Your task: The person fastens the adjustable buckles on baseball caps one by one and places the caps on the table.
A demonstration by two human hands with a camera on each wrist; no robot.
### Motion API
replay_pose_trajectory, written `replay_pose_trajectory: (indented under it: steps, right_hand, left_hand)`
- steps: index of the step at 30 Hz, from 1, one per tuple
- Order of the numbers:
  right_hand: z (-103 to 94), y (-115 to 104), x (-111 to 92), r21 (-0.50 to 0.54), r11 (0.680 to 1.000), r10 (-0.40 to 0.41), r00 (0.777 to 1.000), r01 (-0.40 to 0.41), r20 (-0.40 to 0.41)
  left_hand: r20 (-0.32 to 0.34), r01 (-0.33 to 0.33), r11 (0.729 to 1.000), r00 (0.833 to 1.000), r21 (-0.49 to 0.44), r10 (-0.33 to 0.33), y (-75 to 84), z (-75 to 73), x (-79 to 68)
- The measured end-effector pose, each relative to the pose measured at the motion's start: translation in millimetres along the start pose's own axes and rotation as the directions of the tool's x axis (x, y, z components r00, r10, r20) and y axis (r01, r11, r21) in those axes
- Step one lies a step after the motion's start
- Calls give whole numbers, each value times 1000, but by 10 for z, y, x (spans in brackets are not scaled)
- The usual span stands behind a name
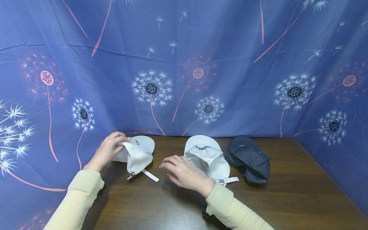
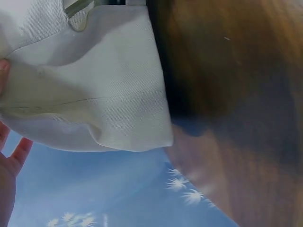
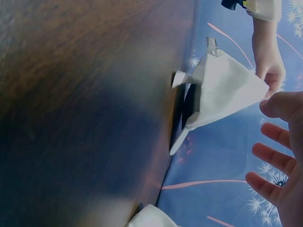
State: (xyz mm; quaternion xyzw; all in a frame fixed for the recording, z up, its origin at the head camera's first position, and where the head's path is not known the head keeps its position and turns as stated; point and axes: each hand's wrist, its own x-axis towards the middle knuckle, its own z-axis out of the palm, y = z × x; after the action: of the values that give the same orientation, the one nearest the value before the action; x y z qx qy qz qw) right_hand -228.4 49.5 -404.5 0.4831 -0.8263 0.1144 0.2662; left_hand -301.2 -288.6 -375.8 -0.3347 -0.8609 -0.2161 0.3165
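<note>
left baseball cap: white | middle baseball cap: white, dark-lettered | right baseball cap: charcoal | tabletop: brown woodgrain | backdrop cloth: blue, dandelion-printed

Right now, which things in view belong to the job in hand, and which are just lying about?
Apparently in the job:
Left white cap, held by the left fingers
Right fingers, holding nothing

Apparently just lying about:
Middle white cap, on the table
Dark cap, beside it

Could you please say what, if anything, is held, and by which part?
The left hand holds the leftmost cap by its crown; the right hand, nothing.
</note>
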Motion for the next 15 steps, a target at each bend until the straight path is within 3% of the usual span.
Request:
replay_pose_trajectory:
  steps: [8, 15]
  right_hand:
    - [27, 13, 33, -16, 1000, -11, 999, 10, -45]
    - [32, 32, 65, -13, 1000, 24, 998, -25, -53]
  left_hand:
    - [4, -33, 999, 999, 5, 33, 140, -9, 183]
    - [-36, 9, 999, 999, 42, -8, 290, -42, 300]
